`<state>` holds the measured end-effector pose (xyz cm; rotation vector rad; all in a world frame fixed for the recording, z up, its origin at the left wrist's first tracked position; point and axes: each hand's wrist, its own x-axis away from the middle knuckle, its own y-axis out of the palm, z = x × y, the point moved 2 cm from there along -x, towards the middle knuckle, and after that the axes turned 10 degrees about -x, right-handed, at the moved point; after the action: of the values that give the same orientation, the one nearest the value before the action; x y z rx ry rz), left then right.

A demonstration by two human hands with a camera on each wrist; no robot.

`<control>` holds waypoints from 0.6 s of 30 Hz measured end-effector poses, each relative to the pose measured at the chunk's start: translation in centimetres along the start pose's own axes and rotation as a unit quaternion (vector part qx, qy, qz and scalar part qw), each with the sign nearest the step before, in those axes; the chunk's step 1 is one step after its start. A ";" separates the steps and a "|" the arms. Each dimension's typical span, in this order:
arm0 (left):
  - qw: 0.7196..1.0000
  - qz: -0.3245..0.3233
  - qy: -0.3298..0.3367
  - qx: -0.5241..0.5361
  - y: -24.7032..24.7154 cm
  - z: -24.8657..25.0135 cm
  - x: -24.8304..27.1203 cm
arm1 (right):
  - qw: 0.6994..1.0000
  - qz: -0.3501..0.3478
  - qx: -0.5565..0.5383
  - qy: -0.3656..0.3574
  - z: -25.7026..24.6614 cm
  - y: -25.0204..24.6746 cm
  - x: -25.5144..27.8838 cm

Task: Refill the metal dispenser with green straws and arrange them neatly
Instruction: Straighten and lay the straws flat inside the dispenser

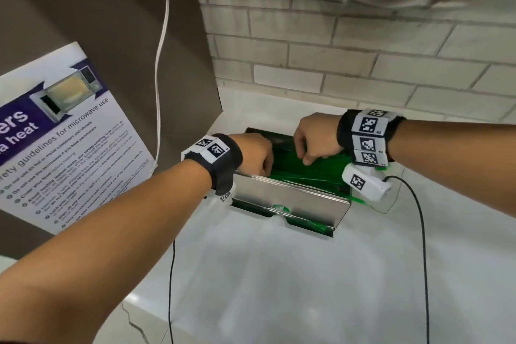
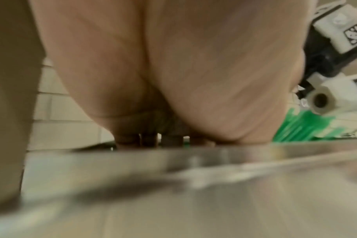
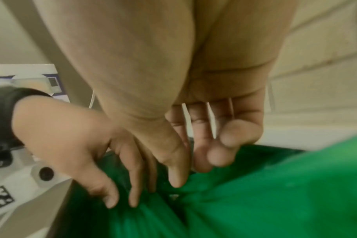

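Against the pale brick wall, on a white table, stands the metal dispenser, its top open and packed with green straws that lie lengthwise across it, a few ends poking past its right side. To its left, close enough to crowd that side, leans a white poster with a microwave photo and the line "guidelines for microwave use", plus the larger fragment "heat"; the small print is too fine to read. A white cord hangs down the brown panel behind the poster, and thin black cables trail from both wristbands across the table front. The left hand reaches in at the dispenser's left end, fingers bent downward with the tips touching the straws; whether it has hold of any I cannot tell. The right hand comes from above near the middle, fingers loosely curled, fingertips pressing into the pile, no clear grip showing. Table space lies open toward the near edge and to the right of the dispenser.
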<state>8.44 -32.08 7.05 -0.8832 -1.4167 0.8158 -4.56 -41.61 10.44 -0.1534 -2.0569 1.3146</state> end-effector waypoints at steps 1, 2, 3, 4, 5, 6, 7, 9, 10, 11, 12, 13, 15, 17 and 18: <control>1.000 0.002 0.002 -0.010 0.2 0.3 -0.1 | 0.999 0.019 0.049 -0.001 0.0 -0.2 0.0; 1.000 0.010 0.003 -0.015 0.3 0.6 -0.3 | 0.995 0.030 0.093 -0.005 0.0 -0.2 -0.1; 1.000 0.016 0.001 -0.013 0.4 0.8 -0.3 | 0.991 0.032 0.127 0.000 0.0 0.0 -0.2; 1.000 0.013 -0.003 -0.005 0.5 0.9 -0.4 | 0.989 0.034 0.143 0.000 -0.1 0.2 0.0; 1.000 0.004 -0.005 0.006 0.5 0.9 -0.5 | 0.988 0.034 0.152 0.006 -0.2 0.3 0.1; 1.000 -0.009 -0.005 0.014 0.6 0.9 -0.4 | 0.986 0.032 0.162 0.005 -0.3 0.3 0.2; 1.000 -0.025 -0.002 0.019 0.7 0.8 -0.3 | 0.986 0.030 0.162 0.012 -0.5 0.4 0.4; 0.998 -0.053 0.009 0.018 0.7 0.8 -0.1 | 0.987 0.007 0.158 0.026 -0.5 0.7 0.6; 0.998 -0.062 0.014 0.022 0.7 0.7 0.0 | 0.987 -0.009 0.158 0.033 -0.4 1.0 0.6; 0.997 -0.068 0.015 0.029 0.6 0.7 0.2 | 0.987 -0.023 0.157 0.039 -0.3 1.3 0.7; 0.997 -0.070 0.015 0.036 0.5 0.7 0.3 | 0.986 -0.034 0.158 0.036 -0.3 1.5 0.7; 0.997 -0.067 0.012 0.036 0.4 0.7 0.4 | 0.987 -0.035 0.156 0.027 -0.2 1.7 0.6; 0.999 -0.039 0.005 0.027 0.2 0.6 0.5 | 0.987 -0.020 0.159 0.002 -0.5 1.9 0.7; 1.000 -0.004 -0.008 0.021 0.0 0.3 0.4 | 0.985 -0.028 0.171 -0.001 -0.9 2.3 0.8; 1.000 0.005 -0.011 0.023 -0.1 0.1 0.4 | 0.983 -0.039 0.179 0.001 -0.9 2.6 0.8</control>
<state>8.30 -31.81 7.30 -0.8489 -1.4089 0.8648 -5.28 -39.28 8.87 0.0862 -1.7695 1.6060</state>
